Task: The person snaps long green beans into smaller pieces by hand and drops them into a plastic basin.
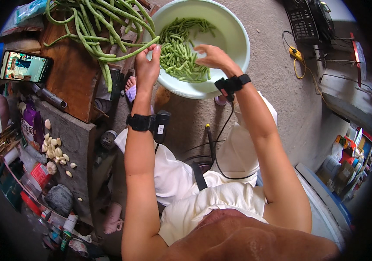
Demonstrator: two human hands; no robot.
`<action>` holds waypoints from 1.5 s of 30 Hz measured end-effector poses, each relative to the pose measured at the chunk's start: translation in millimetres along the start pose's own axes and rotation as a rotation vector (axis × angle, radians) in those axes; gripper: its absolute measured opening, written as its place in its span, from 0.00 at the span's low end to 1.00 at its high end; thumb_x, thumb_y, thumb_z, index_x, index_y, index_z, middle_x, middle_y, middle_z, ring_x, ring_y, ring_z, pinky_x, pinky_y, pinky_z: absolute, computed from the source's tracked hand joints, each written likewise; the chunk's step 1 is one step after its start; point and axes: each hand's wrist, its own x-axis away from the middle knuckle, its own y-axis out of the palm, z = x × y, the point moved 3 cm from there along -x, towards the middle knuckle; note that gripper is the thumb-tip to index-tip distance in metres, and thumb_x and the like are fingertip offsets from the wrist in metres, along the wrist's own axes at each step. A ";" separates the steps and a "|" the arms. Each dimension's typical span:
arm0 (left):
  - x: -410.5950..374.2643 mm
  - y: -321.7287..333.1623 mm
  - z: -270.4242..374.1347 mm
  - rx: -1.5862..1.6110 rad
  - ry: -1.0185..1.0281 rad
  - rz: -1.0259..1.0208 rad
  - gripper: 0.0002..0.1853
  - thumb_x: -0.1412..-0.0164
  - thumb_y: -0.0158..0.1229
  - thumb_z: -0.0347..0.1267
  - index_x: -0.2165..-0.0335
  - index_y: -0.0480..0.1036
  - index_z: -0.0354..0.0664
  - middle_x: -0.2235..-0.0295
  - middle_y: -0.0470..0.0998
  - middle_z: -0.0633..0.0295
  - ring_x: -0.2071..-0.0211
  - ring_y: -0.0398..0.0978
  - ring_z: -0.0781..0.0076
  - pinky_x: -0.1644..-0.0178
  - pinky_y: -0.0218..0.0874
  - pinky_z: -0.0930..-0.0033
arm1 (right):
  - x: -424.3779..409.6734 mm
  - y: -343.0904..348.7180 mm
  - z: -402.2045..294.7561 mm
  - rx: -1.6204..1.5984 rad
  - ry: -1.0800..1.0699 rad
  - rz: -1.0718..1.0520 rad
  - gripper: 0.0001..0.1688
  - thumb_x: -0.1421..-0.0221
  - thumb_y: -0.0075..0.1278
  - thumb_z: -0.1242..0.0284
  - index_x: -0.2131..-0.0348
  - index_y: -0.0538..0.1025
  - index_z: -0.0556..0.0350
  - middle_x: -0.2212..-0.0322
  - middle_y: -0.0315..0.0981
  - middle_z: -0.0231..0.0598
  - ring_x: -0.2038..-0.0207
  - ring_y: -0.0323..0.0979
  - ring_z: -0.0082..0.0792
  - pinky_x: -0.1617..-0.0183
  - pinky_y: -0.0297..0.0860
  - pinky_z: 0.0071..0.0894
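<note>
My left hand (147,67) pinches a long green bean (130,55) between thumb and fingers, near the left rim of a pale green plastic basin (233,39). The bean's tip pokes out just past the thumb. Over the basin, my right hand (217,58) has its fingers curved and apart, and nothing shows between them. Short cut bean pieces (179,57) lie below it on the basin's bottom. A loose heap of whole long beans (107,24) rests on a brown wooden board (70,70) to the left, some hanging over its edge.
A lit smartphone (26,67) leans at the board's left. Peeled garlic cloves (55,150), a garlic bulb (51,168) and a dark stone (59,199) lie on a concrete ledge (75,133). A yellow power strip (296,53) is on the right. Cables run from both wrist straps.
</note>
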 end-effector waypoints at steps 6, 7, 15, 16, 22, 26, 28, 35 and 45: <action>-1.2 3.0 3.7 -0.011 0.010 0.003 0.16 0.39 0.61 0.39 0.65 0.77 0.33 0.68 0.80 0.58 0.67 0.75 0.70 0.57 0.65 0.66 | 18.1 16.0 12.1 0.232 0.215 -0.284 0.28 0.59 0.63 0.64 0.59 0.79 0.66 0.62 0.79 0.58 0.58 0.78 0.52 0.55 0.73 0.44; -1.6 5.5 6.8 -0.012 0.006 -0.009 0.16 0.39 0.61 0.39 0.65 0.77 0.33 0.68 0.80 0.58 0.66 0.75 0.70 0.57 0.65 0.66 | 19.2 27.4 7.7 0.185 0.149 -0.269 0.28 0.58 0.63 0.64 0.60 0.79 0.68 0.62 0.79 0.60 0.58 0.78 0.52 0.55 0.73 0.44; -2.9 3.2 5.4 0.058 -0.009 -0.028 0.14 0.40 0.62 0.36 0.65 0.78 0.33 0.68 0.80 0.60 0.65 0.75 0.74 0.56 0.65 0.69 | 30.6 -17.8 -29.4 0.119 -0.154 0.150 0.23 0.46 0.56 0.71 0.49 0.77 0.48 0.56 0.79 0.46 0.56 0.79 0.44 0.53 0.73 0.43; -1.9 3.8 9.3 0.067 -0.016 -0.048 0.14 0.40 0.62 0.36 0.65 0.78 0.33 0.68 0.80 0.60 0.65 0.75 0.75 0.56 0.65 0.69 | 37.7 -28.8 -31.3 0.130 -0.147 0.184 0.22 0.46 0.56 0.71 0.50 0.77 0.48 0.57 0.80 0.44 0.57 0.79 0.43 0.54 0.74 0.43; 8.8 13.9 28.3 0.022 0.053 -0.146 0.12 0.40 0.65 0.34 0.63 0.82 0.35 0.65 0.83 0.62 0.63 0.76 0.79 0.54 0.65 0.73 | 45.5 -50.0 -50.0 -0.198 -0.235 0.047 0.18 0.41 0.55 0.70 0.51 0.79 0.52 0.58 0.81 0.42 0.57 0.80 0.34 0.52 0.74 0.34; 12.3 22.0 31.3 0.167 -0.029 -0.169 0.13 0.39 0.64 0.34 0.60 0.82 0.37 0.63 0.83 0.63 0.62 0.76 0.80 0.54 0.65 0.76 | 43.3 -38.3 -53.9 -0.523 -0.389 -0.038 0.17 0.38 0.52 0.70 0.51 0.79 0.58 0.59 0.82 0.45 0.56 0.79 0.33 0.51 0.73 0.31; 12.1 23.1 32.8 0.337 -0.134 -0.194 0.15 0.39 0.64 0.35 0.58 0.81 0.36 0.62 0.83 0.63 0.63 0.76 0.80 0.54 0.66 0.77 | 51.3 -41.0 -65.4 -0.637 -0.371 -0.090 0.18 0.36 0.52 0.69 0.51 0.78 0.61 0.60 0.82 0.43 0.56 0.79 0.29 0.51 0.72 0.28; 14.7 27.8 34.2 0.416 -0.255 -0.259 0.15 0.37 0.62 0.44 0.57 0.82 0.49 0.65 0.81 0.73 0.63 0.74 0.85 0.59 0.58 0.80 | 53.6 -35.6 -70.5 -0.665 -0.291 -0.199 0.21 0.39 0.58 0.66 0.54 0.79 0.66 0.62 0.81 0.39 0.59 0.76 0.24 0.52 0.72 0.25; 16.2 29.9 36.6 0.475 -0.277 -0.377 0.16 0.35 0.58 0.39 0.55 0.79 0.41 0.60 0.83 0.65 0.61 0.77 0.83 0.52 0.64 0.78 | 49.7 -34.9 -71.6 -0.827 -0.318 0.008 0.18 0.42 0.60 0.68 0.59 0.81 0.68 0.67 0.83 0.43 0.64 0.80 0.26 0.57 0.75 0.25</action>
